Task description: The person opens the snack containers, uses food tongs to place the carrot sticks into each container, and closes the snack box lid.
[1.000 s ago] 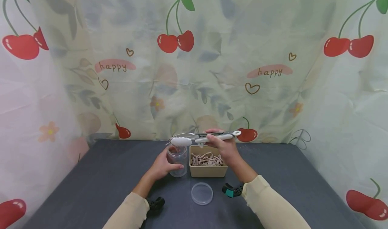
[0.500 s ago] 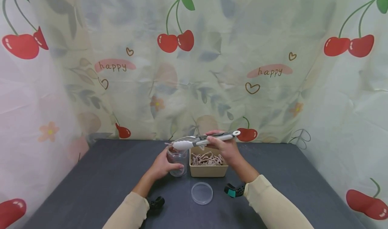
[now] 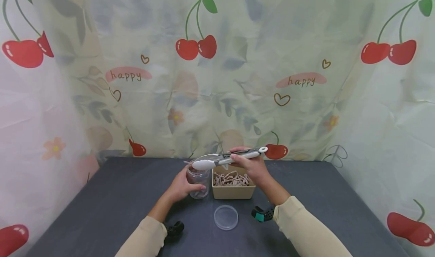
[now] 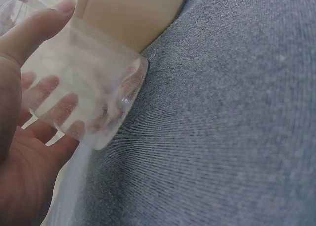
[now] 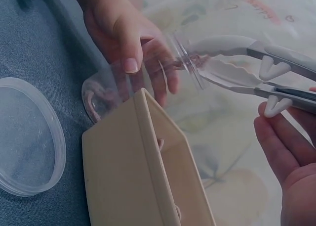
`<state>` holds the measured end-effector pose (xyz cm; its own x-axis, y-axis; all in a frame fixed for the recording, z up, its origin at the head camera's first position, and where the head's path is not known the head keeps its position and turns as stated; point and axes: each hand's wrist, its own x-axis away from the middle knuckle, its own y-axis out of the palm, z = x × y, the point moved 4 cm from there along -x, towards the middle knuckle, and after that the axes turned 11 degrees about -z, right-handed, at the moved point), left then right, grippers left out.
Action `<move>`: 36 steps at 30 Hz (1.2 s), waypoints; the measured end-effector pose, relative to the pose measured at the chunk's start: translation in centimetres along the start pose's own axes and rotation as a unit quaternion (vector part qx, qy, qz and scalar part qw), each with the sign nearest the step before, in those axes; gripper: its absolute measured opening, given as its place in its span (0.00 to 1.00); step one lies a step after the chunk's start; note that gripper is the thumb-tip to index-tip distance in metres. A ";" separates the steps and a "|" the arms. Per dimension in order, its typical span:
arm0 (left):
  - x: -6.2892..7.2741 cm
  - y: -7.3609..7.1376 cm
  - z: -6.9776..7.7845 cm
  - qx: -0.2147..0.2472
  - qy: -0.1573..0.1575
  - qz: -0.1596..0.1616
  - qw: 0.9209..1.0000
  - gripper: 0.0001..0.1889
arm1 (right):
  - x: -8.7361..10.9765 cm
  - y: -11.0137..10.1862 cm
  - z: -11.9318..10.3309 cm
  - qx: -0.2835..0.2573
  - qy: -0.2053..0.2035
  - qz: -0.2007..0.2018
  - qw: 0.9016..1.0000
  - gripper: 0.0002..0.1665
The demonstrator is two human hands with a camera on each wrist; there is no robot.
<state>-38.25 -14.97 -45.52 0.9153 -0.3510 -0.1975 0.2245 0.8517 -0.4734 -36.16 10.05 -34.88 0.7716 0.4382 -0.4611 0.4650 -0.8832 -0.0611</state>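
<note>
My left hand [image 3: 181, 185] holds a clear jar [image 4: 84, 82], fingers and thumb around its side, as it stands upright on the table. A few pinkish-brown strips [image 5: 96, 97] lie at the jar's bottom. My right hand [image 3: 249, 164] grips white-and-grey kitchen tongs [image 3: 221, 160] by their arms. The tongs' scalloped tips are right at the jar's mouth, with a pinkish-brown strip [image 5: 197, 60] between them that reaches into the mouth. Beside the jar, under the tongs, is a beige box [image 3: 233, 192] holding many curly strips [image 3: 232, 178] of the same kind.
In front of the box, a round clear lid [image 3: 226, 217] lies flat on the dark grey tabletop [image 3: 112, 196]. A black strap [image 3: 175, 228] shows at the left wrist, and a black-and-teal one [image 3: 263, 214] at the right. A cherry-print curtain [image 3: 217, 109] hangs behind the table.
The tongs' tips have come down slightly onto the jar's mouth and stayed there over the last half second. My left hand and the jar have kept their place.
</note>
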 end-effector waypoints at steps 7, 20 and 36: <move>0.0 0.0 0.1 0.001 0.008 0.004 1.000 0.48 | 0.0 -0.1 0.0 0.008 0.011 -0.002 1.000 0.19; 0.0 0.2 0.1 0.051 0.028 -0.028 0.998 0.41 | 0.2 -1.0 -0.9 -0.005 -0.012 0.008 1.000 0.19; -0.1 0.1 0.1 0.037 0.024 -0.019 0.999 0.40 | 1.8 -4.6 -1.9 0.024 -0.015 0.036 0.999 0.20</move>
<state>-38.26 -14.79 -45.49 0.8892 -0.3999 -0.2223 0.2842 0.8635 -0.4166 -36.12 15.18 -33.75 0.7884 0.3684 -0.4926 0.3872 -0.9195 -0.0681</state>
